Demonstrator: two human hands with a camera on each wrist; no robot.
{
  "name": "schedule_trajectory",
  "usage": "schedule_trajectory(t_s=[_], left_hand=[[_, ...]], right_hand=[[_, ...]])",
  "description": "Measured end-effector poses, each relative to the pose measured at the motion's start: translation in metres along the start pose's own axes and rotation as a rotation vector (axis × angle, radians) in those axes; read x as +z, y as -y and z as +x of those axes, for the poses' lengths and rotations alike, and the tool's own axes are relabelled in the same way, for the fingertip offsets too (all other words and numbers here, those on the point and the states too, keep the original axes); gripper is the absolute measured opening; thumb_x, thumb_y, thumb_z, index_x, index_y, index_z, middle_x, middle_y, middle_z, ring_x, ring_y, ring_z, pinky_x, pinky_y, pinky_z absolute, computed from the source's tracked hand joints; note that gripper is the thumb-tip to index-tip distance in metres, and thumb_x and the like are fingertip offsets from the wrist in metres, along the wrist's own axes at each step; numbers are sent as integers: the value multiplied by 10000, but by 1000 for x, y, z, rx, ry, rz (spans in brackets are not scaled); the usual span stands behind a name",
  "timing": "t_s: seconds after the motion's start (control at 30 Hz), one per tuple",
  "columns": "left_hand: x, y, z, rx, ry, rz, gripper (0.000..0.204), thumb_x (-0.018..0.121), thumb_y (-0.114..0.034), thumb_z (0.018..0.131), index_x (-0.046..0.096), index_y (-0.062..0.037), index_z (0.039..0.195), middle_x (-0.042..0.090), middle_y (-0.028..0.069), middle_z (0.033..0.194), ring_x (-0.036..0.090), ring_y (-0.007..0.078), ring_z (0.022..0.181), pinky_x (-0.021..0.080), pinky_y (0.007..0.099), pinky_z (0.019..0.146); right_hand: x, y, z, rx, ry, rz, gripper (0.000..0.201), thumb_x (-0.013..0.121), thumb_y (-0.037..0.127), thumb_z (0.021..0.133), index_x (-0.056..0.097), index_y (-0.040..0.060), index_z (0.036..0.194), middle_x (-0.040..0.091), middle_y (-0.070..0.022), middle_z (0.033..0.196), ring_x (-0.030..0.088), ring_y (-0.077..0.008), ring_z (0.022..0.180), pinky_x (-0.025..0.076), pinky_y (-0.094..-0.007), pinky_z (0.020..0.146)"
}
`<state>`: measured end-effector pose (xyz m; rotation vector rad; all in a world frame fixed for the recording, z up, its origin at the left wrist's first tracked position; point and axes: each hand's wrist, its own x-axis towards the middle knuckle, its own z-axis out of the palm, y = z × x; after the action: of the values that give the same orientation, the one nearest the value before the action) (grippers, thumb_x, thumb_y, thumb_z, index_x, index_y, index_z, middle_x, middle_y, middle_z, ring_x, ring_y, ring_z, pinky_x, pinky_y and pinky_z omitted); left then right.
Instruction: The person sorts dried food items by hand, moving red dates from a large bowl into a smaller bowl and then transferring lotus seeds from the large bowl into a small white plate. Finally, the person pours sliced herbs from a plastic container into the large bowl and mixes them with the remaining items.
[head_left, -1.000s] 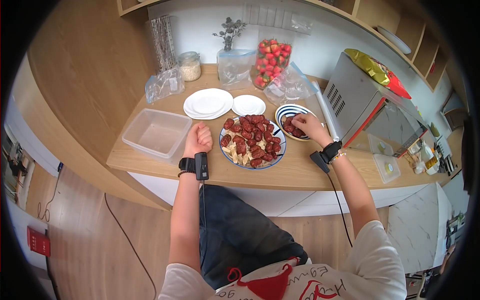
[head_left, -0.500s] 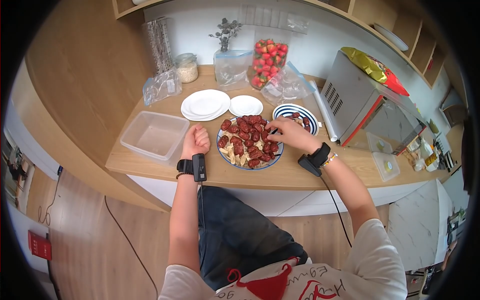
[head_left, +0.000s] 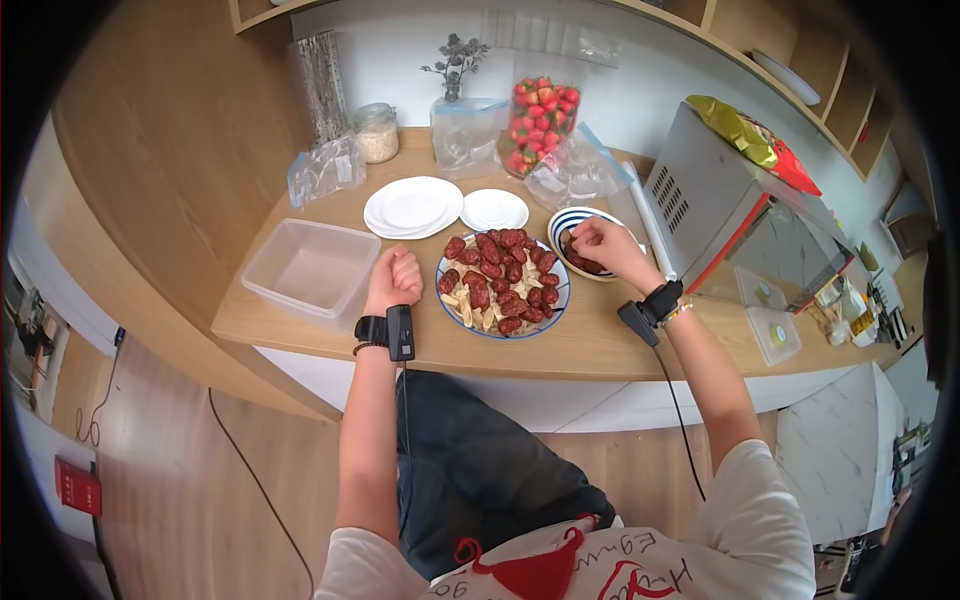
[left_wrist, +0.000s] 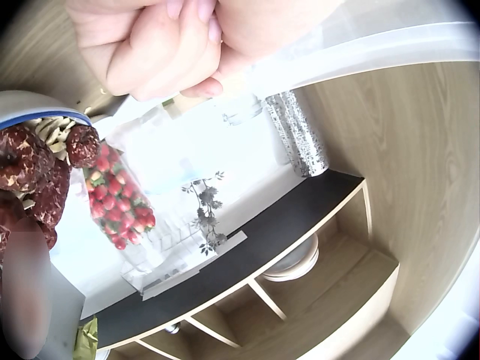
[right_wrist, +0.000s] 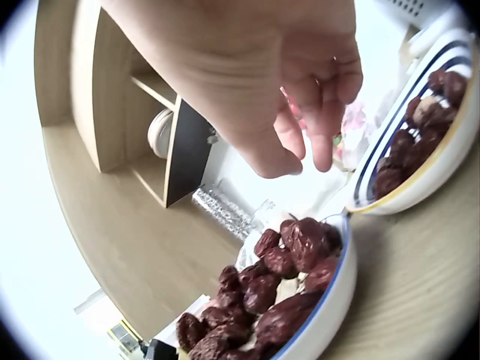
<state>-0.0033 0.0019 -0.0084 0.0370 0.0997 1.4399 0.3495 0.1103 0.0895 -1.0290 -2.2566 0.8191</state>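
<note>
My right hand (head_left: 612, 250) hovers over the blue-striped bowl (head_left: 568, 219), which contains several dried red dates (right_wrist: 406, 152). In the right wrist view its thumb and fingers stand apart, with nothing between them. A larger blue-rimmed bowl (right_wrist: 346, 259) sits to its left, heaped with red dates (head_left: 479, 290) over pale dried slices (head_left: 488, 317). On the other side of this bowl, my left hand (head_left: 394, 280) rests on the table with its fingers curled into the palm. The left wrist view shows these fingers folded and holding nothing.
A clear plastic box (head_left: 312, 268) stands left of my left hand. White plates (head_left: 412, 207) lie behind the bowls, with a bag of strawberries (head_left: 543, 125), other plastic bags (head_left: 470, 140) and an oat jar (head_left: 376, 134) farther back. A microwave (head_left: 745, 220) stands at right.
My right hand went from the striped bowl to the right side of the large bowl, then came back over the striped bowl. The left hand stayed in place.
</note>
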Motion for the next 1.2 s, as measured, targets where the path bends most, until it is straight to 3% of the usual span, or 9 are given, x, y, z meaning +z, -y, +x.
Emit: schedule_trajectory(t_s=[0.17, 0.33, 0.57, 0.67, 0.77, 0.93, 1.0, 1.13, 1.2], left_hand=[[2, 0, -1, 4, -1, 15, 279, 428, -124, 921, 373, -110, 648, 188, -57, 490, 152, 55, 373, 128, 208, 346], [4, 0, -1, 14, -21, 26, 274, 420, -124, 924, 376, -111, 654, 189, -59, 486, 155, 53, 373, 127, 207, 345], [2, 0, -1, 17, 2, 11, 271, 432, -121, 922, 378, -111, 656, 189, -60, 492, 159, 52, 374, 125, 204, 343], [3, 0, -1, 23, -33, 29, 272, 440, -120, 921, 380, -111, 655, 190, -60, 492, 158, 52, 374, 126, 203, 342], [5, 1, -2, 37, -37, 45, 272, 439, -117, 919, 381, -111, 654, 190, -59, 492, 157, 52, 374, 127, 203, 341], [1, 0, 1, 24, -14, 29, 267, 440, -116, 918, 385, -109, 657, 190, -59, 492, 156, 52, 374, 128, 203, 341], [4, 1, -1, 26, -13, 33, 265, 440, -115, 917, 386, -108, 658, 192, -60, 492, 156, 52, 373, 128, 202, 341], [3, 1, -1, 19, -19, 27, 263, 437, -113, 916, 386, -107, 659, 195, -59, 491, 156, 52, 373, 127, 202, 341], [2, 1, -1, 17, -20, 22, 262, 436, -112, 916, 387, -107, 659, 195, -59, 492, 156, 52, 373, 127, 203, 341]], right_hand=[[14, -9, 0, -40, 82, 16, 282, 683, 191, 783, 615, 2, 982, 618, -25, 756, 564, -98, 722, 450, -242, 664], [21, 3, 0, -175, 171, -213, 314, 704, 215, 752, 618, 24, 986, 556, -90, 865, 554, -205, 810, 447, -302, 730], [17, -4, 6, -243, 193, -326, 266, 720, 159, 710, 597, 6, 889, 585, -89, 832, 563, -174, 769, 448, -283, 683], [0, 1, 9, -117, 174, -85, 266, 704, 190, 718, 594, 8, 878, 606, -73, 789, 573, -149, 718, 452, -274, 639], [-18, -31, 25, 45, -28, 26, 308, 704, 228, 716, 587, -12, 870, 609, -59, 747, 588, -141, 702, 468, -279, 633], [-22, -77, 34, 161, -92, -147, 347, 732, 231, 673, 573, -19, 854, 623, -109, 763, 611, -195, 729, 482, -310, 659], [-13, -77, 31, 125, -150, -244, 358, 730, 218, 652, 568, -28, 856, 631, -171, 775, 624, -273, 744, 491, -351, 682], [-13, -51, 23, 245, -175, -333, 374, 718, 202, 656, 561, -44, 890, 625, -241, 809, 625, -354, 792, 496, -402, 715], [-7, -58, 23, 175, -216, -541, 407, 726, 200, 654, 551, -59, 915, 627, -247, 812, 626, -366, 797, 503, -413, 714]])
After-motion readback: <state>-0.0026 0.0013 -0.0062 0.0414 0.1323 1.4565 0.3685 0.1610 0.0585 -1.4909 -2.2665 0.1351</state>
